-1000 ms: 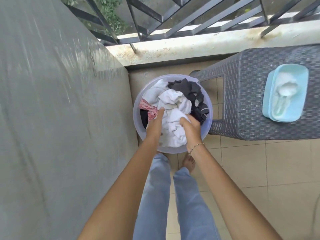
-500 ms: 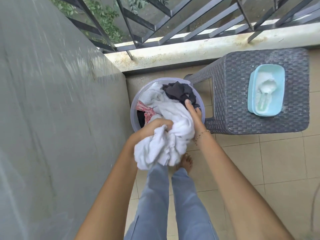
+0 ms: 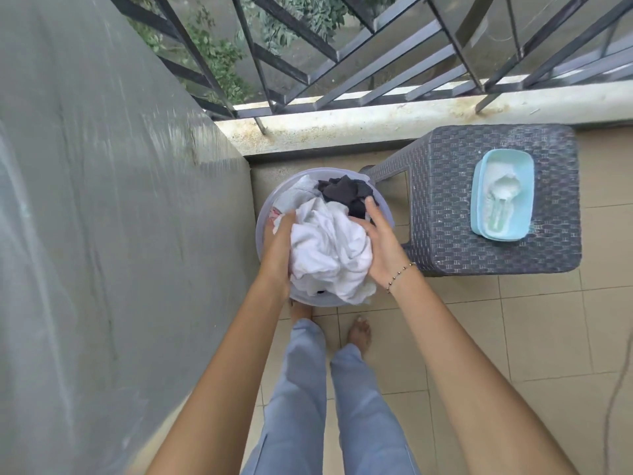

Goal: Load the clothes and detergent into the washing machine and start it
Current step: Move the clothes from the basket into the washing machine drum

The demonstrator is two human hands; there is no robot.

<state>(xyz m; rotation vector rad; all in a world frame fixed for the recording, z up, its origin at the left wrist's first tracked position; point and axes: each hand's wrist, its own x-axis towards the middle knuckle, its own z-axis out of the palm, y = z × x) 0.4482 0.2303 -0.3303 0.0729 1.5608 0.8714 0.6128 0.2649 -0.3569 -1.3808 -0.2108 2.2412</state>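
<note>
A pale round plastic tub (image 3: 265, 214) stands on the tiled floor by the wall, filled with clothes. I hold a bundle of white cloth (image 3: 330, 250) above the tub, pressed between both palms. My left hand (image 3: 279, 246) grips its left side and my right hand (image 3: 378, 243) its right side. Dark clothes (image 3: 346, 193) lie at the back of the tub, and a bit of pink cloth (image 3: 274, 214) shows at the left. A light blue box (image 3: 501, 195) with white detergent powder and a scoop sits on the stool. No washing machine is in view.
A dark woven plastic stool (image 3: 455, 214) stands right of the tub. A grey wall (image 3: 102, 234) fills the left side. A low ledge with metal railing (image 3: 376, 108) closes the back. My bare feet and jeans (image 3: 329, 399) are below the tub. A thin cable (image 3: 613, 406) runs at the right edge.
I lifted the white cloth out of the tub, then gathered it between both hands above the tub. The camera tilted up, showing more railing.
</note>
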